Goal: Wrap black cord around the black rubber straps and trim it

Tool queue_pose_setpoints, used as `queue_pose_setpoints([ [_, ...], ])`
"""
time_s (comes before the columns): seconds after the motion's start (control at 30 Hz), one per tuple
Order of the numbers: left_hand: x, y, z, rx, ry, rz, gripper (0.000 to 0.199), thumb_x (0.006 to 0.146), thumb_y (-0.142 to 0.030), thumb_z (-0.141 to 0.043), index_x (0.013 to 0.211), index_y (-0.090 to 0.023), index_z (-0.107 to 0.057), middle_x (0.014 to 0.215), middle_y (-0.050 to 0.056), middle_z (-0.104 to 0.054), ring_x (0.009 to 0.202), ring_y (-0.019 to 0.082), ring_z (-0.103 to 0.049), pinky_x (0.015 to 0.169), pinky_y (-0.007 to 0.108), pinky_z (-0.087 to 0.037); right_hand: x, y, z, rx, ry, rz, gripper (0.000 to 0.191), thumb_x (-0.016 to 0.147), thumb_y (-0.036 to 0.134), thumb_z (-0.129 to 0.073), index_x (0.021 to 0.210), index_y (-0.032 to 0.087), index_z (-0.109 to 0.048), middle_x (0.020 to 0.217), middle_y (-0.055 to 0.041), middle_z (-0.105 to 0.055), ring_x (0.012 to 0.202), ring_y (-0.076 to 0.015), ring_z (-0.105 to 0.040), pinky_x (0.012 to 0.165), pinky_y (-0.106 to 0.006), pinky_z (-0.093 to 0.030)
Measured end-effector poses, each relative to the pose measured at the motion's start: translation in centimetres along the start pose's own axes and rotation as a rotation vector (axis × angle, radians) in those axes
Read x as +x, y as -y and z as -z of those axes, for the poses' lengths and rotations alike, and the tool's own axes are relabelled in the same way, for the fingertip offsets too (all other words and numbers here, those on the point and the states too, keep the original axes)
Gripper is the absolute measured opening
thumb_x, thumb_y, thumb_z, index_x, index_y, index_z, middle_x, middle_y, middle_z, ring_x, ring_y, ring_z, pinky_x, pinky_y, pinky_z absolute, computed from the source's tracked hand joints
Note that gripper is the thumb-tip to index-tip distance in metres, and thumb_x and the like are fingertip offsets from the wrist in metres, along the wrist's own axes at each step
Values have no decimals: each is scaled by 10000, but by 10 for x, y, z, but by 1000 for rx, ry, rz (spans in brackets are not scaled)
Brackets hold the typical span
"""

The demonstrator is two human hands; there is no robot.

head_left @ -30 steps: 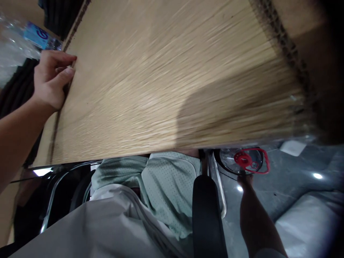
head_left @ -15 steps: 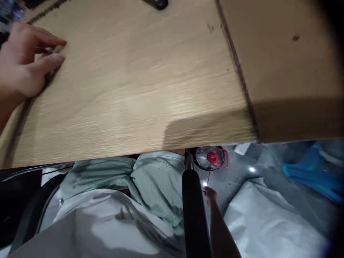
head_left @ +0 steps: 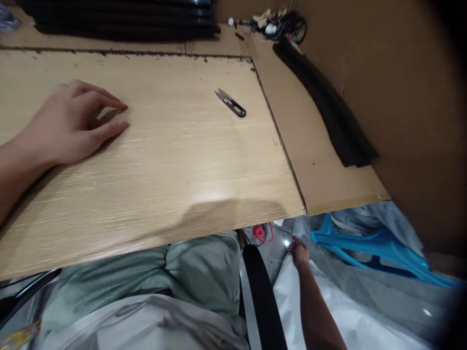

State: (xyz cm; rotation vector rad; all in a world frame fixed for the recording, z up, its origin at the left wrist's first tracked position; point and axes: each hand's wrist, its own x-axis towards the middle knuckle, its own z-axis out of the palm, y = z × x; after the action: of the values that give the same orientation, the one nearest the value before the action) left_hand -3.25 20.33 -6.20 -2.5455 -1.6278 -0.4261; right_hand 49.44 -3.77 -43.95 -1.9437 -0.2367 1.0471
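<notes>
My left hand (head_left: 82, 121) rests on the pale wooden tabletop (head_left: 156, 165), fingers curved, with a gap between thumb and forefinger and nothing in it. Low beside the chair, my right hand (head_left: 300, 253) is closed, its fingers pinching a thin dark cord (head_left: 279, 227). That cord runs toward a round thing with a red hub (head_left: 260, 232) and a red loop, down near the floor and partly hidden by the table edge. Thread snips (head_left: 230, 103) lie on the tabletop, right of my left hand and apart from it.
Black strips (head_left: 324, 107) lie on the cardboard at the right, and a stack of black pieces (head_left: 124, 19) sits at the back. A black armrest (head_left: 262, 291) stands between my lap and right arm. White sheeting (head_left: 288, 282) and a blue plastic frame (head_left: 372, 245) are at the lower right.
My view has swung up, bringing the snips and black strips fully into sight. My right hand has moved away from the red hub, the cord now stretching sideways between them.
</notes>
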Motion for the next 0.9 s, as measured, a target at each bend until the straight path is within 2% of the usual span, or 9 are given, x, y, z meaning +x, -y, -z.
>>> queue_pose_setpoints([
  [0.1,-1,4,0,-21,10,41,781,857,-696,-211,1120,-66,-590,1103,30,-519,1177,216,-436,1031,408,-284,-3,53,-38,-52,123,53,362,622,460,-573,760,127,-541,479,63,-400,444,-41,-379,475,-188,-334],
  [0.17,-2,9,-1,-38,13,72,785,845,-731,-218,1114,-100,-600,1122,41,-528,1157,212,-440,1036,402,-287,-18,85,-65,-106,205,106,322,610,438,-581,657,125,-524,483,31,-448,482,-54,-405,504,-196,-341],
  [0.27,-4,15,-2,-66,19,79,689,876,-696,-262,1123,-148,-599,1156,58,-537,1134,222,-446,1026,407,-302,-58,125,-92,-192,334,200,255,584,353,-638,597,115,-548,531,-14,-539,557,-69,-442,562,-197,-364],
  [0.33,-6,17,-2,-83,26,77,616,907,-645,-272,1128,-167,-590,1177,65,-538,1132,235,-447,1016,418,-310,-91,147,-96,-238,417,246,261,588,343,-660,555,115,-538,532,-20,-545,557,-72,-448,568,-194,-369],
  [0.4,-7,15,-1,-74,39,97,569,916,-614,-296,1133,-171,-578,1199,79,-530,1138,260,-443,1008,435,-315,-124,164,-88,-276,485,270,320,623,397,-668,556,116,-532,516,-16,-525,518,-71,-440,532,-192,-353],
  [0.5,-8,11,1,-31,65,122,546,900,-609,-352,1156,-172,-558,1224,102,-515,1137,300,-443,990,451,-327,-165,185,-59,-275,580,336,380,723,493,-632,686,125,-548,569,0,-514,520,-55,-440,510,-169,-336],
  [0.7,-10,6,0,-39,87,118,575,880,-626,-349,1197,-191,-552,1267,113,-496,1163,341,-435,975,460,-328,-213,217,0,-200,495,367,428,755,533,-623,684,127,-506,582,0,-474,521,-33,-402,497,-152,-323],
  [0.9,-12,6,2,-82,98,102,602,869,-625,-339,1212,-180,-555,1292,130,-487,1173,340,-421,981,451,-321,-270,250,44,-32,386,559,461,717,539,-638,574,146,-445,512,-16,-398,511,-66,-404,484,-200,-332],
])
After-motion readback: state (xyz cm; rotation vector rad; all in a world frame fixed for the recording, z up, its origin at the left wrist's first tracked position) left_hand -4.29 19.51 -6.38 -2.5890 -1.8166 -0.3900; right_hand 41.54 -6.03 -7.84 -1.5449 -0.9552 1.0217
